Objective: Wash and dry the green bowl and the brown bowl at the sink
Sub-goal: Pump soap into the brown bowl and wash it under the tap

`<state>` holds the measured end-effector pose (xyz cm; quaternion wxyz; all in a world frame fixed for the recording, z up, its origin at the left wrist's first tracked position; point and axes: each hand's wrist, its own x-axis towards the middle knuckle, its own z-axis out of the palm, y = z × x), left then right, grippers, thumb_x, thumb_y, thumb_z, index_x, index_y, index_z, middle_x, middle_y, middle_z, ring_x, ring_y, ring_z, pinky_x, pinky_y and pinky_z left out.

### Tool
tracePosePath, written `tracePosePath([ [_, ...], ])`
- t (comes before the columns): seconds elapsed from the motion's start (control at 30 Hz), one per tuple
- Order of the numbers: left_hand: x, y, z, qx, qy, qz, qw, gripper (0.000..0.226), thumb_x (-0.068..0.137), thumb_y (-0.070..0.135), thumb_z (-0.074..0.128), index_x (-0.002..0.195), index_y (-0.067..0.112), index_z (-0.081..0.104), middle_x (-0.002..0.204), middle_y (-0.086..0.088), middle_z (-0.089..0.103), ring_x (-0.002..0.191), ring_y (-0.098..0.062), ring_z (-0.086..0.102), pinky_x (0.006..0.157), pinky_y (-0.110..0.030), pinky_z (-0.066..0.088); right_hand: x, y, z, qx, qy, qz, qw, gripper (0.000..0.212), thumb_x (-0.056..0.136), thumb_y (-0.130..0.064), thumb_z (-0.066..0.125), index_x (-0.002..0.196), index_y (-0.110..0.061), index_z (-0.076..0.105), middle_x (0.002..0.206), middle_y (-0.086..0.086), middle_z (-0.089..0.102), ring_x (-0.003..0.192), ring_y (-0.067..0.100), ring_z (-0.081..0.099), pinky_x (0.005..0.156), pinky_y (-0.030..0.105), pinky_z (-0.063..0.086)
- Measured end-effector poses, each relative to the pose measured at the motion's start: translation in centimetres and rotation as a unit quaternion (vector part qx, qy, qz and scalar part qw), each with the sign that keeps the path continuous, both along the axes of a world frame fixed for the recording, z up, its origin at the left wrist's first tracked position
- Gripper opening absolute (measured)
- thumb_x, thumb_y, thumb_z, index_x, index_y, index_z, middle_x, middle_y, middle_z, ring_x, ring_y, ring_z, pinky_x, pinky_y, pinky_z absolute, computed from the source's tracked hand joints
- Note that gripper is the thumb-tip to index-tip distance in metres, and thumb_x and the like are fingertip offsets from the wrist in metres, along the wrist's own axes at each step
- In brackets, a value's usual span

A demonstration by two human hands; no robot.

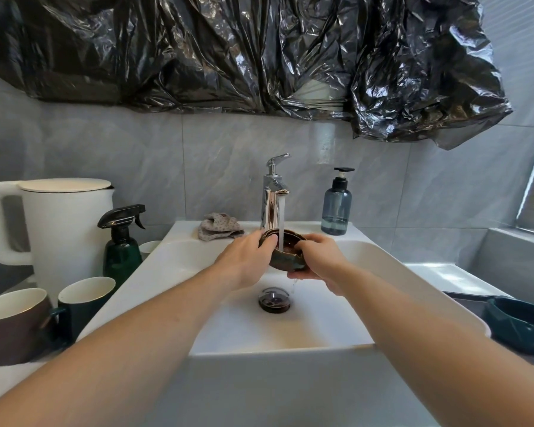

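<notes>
1. Two bare forearms reach forward from the bottom edge over the white sink (383, 260), left arm from the lower left, right arm from the lower right.
2. On the table to the left, nearest the viewer, stand a brown mug (11, 329) and a dark green mug (85, 298), side by side.
3. At the far right edge, the green bowl (520, 323) sits on the table beside the sink, well apart from both hands.
4. In the basin floor lies the round drain (274, 300), with water dripping down just beside it.
5. Above the drain, both hands hold the brown bowl (290, 252) over the basin, tilted slightly toward the viewer.
6. The left hand (248, 261) curls round the bowl's left rim, fingers on the edge.
7. The right hand (319, 260) cups the bowl's right side and underside, fingers curled beneath it.
8. A stream of water (281, 223) falls from the chrome faucet (272, 192) straight into the bowl.
9. A crumpled cloth (218, 226) lies on the sink's back ledge, left of the faucet.
10. A blue-grey soap dispenser (336, 208) stands on the ledge to the faucet's right.
11. Left of the sink stand a green spray bottle (122, 245) and, behind it, a white kettle (62, 223).
12. Black plastic sheeting (259, 57) hangs across the tiled wall above.
</notes>
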<state>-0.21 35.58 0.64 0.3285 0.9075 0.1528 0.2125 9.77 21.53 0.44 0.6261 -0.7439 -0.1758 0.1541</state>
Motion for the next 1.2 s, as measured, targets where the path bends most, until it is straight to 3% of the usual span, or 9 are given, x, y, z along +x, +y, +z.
tracePosePath([
  [0.1,-0.2,0.0,0.0,0.004,0.0,-0.003,1.0,0.057,0.09,0.065,0.025,0.113,0.03,0.063,0.106,-0.004,0.064,0.096,-0.036,0.066,0.094,-0.055,0.055,-0.2,0.1,0.1,-0.017,-0.001,0.01,1.0,0.025,0.099,-0.011,0.053,0.121,-0.015,0.065,0.109,0.017,0.072,0.069,0.032,0.078,0.065,0.035,0.065],
  [0.3,-0.1,0.3,-0.1,0.001,0.007,0.0,1.0,0.068,0.081,0.073,0.022,0.107,0.028,0.064,0.103,-0.003,0.065,0.093,-0.033,0.066,0.09,-0.056,0.056,-0.2,0.1,0.2,-0.035,-0.015,0.015,0.999,0.027,0.099,-0.014,0.051,0.122,-0.016,0.065,0.107,0.017,0.073,0.066,0.029,0.077,0.054,0.028,0.059],
  [0.5,0.2,0.6,-0.4,-0.015,0.006,-0.013,1.0,0.053,0.092,0.064,0.026,0.104,0.029,0.064,0.095,0.0,0.068,0.081,-0.026,0.064,0.091,-0.053,0.056,-0.4,0.1,0.2,-0.03,-0.028,0.027,0.999,0.033,0.1,-0.012,0.047,0.128,-0.019,0.063,0.104,0.018,0.074,0.063,0.026,0.073,0.048,0.025,0.054],
  [0.6,0.2,0.6,-0.3,-0.023,0.006,-0.044,0.999,0.051,0.094,0.066,0.033,0.124,0.034,0.058,0.102,0.0,0.069,0.081,-0.022,0.063,0.085,-0.049,0.056,-0.1,0.1,0.1,-0.013,-0.024,0.011,1.0,0.034,0.102,-0.011,0.044,0.132,-0.021,0.057,0.109,0.017,0.071,0.066,0.025,0.07,0.054,0.027,0.058],
  [0.7,0.3,0.3,-0.3,-0.042,0.015,-0.072,0.996,0.056,0.101,0.056,0.045,0.152,0.036,0.035,0.11,0.004,0.062,0.084,-0.02,0.062,0.053,-0.027,0.049,0.4,0.3,0.0,0.013,0.007,-0.003,1.0,0.036,0.101,-0.008,0.04,0.132,-0.017,0.056,0.114,0.019,0.068,0.067,0.026,0.07,0.051,0.025,0.056],
  [0.77,0.3,0.0,-0.4,-0.048,0.01,-0.08,0.996,0.062,0.105,0.045,0.05,0.16,0.035,0.024,0.113,0.01,0.058,0.083,-0.019,0.062,0.045,-0.019,0.043,0.5,0.3,0.1,0.023,0.039,0.005,0.999,0.036,0.101,-0.007,0.037,0.129,-0.01,0.059,0.107,0.019,0.069,0.062,0.023,0.068,0.049,0.025,0.053],
  [0.83,0.3,-0.4,-0.4,-0.023,0.007,-0.074,0.997,0.066,0.105,0.043,0.052,0.162,0.031,0.022,0.12,0.011,0.055,0.087,-0.019,0.06,0.056,-0.023,0.044,0.2,0.2,0.1,0.016,0.073,0.024,0.997,0.034,0.102,-0.009,0.034,0.121,-0.004,0.063,0.095,0.016,0.067,0.064,0.021,0.065,0.05,0.022,0.053],
  [0.97,0.1,-0.3,-0.5,0.03,0.033,-0.058,0.997,0.073,0.104,0.056,0.048,0.165,0.029,0.02,0.135,0.002,0.056,0.104,-0.024,0.062,0.08,-0.035,0.044,-0.1,0.1,0.1,0.001,0.118,0.051,0.992,0.034,0.103,-0.013,0.033,0.123,-0.004,0.059,0.1,0.015,0.065,0.076,0.024,0.064,0.051,0.023,0.054],
  [1.2,-0.2,-0.3,-0.2,0.074,0.02,-0.055,0.996,0.065,0.106,0.056,0.046,0.161,0.025,0.031,0.126,0.002,0.061,0.087,-0.02,0.06,0.086,-0.034,0.045,-0.3,-0.1,-0.1,-0.042,0.117,0.06,0.99,0.036,0.103,-0.021,0.03,0.118,-0.006,0.059,0.101,0.015,0.061,0.075,0.024,0.066,0.053,0.025,0.052],
])
